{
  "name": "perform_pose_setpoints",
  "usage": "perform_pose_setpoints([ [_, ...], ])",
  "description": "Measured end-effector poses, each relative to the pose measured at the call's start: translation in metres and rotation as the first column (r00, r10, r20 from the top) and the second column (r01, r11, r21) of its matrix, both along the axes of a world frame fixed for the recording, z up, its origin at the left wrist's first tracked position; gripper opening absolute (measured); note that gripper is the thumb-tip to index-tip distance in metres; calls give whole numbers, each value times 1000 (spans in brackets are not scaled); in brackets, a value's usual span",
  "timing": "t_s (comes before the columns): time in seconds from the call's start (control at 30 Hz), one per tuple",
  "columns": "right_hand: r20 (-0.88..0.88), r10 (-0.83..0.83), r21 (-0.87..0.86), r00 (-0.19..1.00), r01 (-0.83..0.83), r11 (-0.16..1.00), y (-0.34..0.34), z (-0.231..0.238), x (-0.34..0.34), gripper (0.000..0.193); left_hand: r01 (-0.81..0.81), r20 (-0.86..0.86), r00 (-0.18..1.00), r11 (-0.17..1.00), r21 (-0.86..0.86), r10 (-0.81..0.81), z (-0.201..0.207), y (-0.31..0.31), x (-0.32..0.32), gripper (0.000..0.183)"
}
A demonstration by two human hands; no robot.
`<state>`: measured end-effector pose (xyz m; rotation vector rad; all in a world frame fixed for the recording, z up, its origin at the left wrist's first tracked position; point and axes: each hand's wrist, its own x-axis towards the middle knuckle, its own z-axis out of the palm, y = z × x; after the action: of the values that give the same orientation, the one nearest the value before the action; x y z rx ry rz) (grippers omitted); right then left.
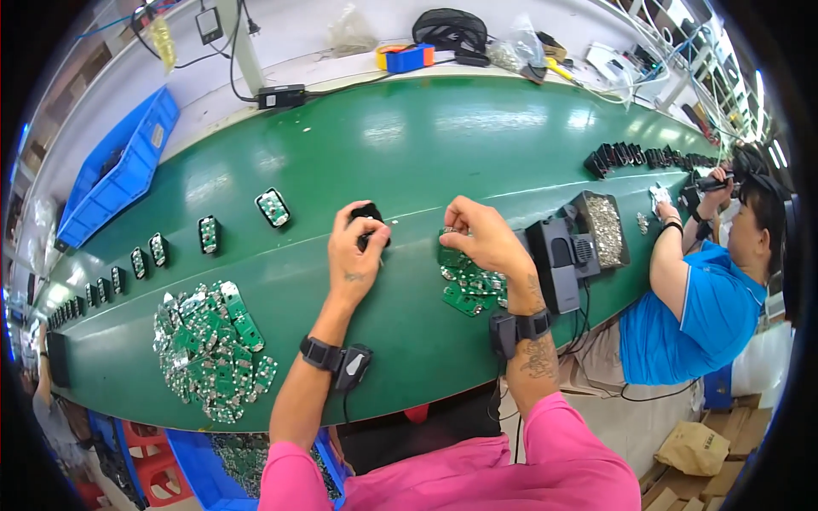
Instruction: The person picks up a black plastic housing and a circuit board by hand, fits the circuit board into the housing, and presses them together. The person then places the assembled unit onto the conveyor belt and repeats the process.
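Observation:
My left hand [353,262] is closed around a small black plastic case [367,210] above the middle of the table. To its right, my right hand [487,238] pinches the edge of a green circuit board [448,255] between thumb and fingers. That board is over a small pile of circuit boards [470,291], partly hidden by my right hand and wrist. A much larger heap of green circuit boards [204,349] lies left of my left forearm. Black cases with boards inside, the nearest being this case [273,208], form a line running off to the left.
The green table [383,128] carries a black device [555,266] and a tray of small metal parts [607,230] on the right. Further right, a person in a blue shirt [699,294] works near a row of black cases [618,157]. A blue bin [119,166] stands far left.

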<state>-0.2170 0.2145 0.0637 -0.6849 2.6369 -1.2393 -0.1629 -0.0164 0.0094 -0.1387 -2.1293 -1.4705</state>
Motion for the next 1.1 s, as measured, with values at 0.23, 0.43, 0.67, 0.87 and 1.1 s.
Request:
perform_pose_setpoints([
  [0.23,303,164,-642,939,74,763,-25,-7,0,20,74,5,997,997,-33,-74,6,10,11,8],
  [0.43,286,58,-648,957,149,747,-37,-16,3,28,-4,-13,1000,1000,-13,4,6,7,12,9],
  [0.67,115,-77,-617,990,132,776,-62,-24,23,22,-188,-135,977,961,-203,163,8,10,12,9],
  [0.87,-118,-154,-509,981,73,858,-73,-18,37,20,-227,-84,972,964,-139,217,8,7,12,10],
  [1.1,-543,-181,-368,820,-39,929,-77,-25,35,18,-186,-185,971,967,-174,154,6,7,9,10],
])
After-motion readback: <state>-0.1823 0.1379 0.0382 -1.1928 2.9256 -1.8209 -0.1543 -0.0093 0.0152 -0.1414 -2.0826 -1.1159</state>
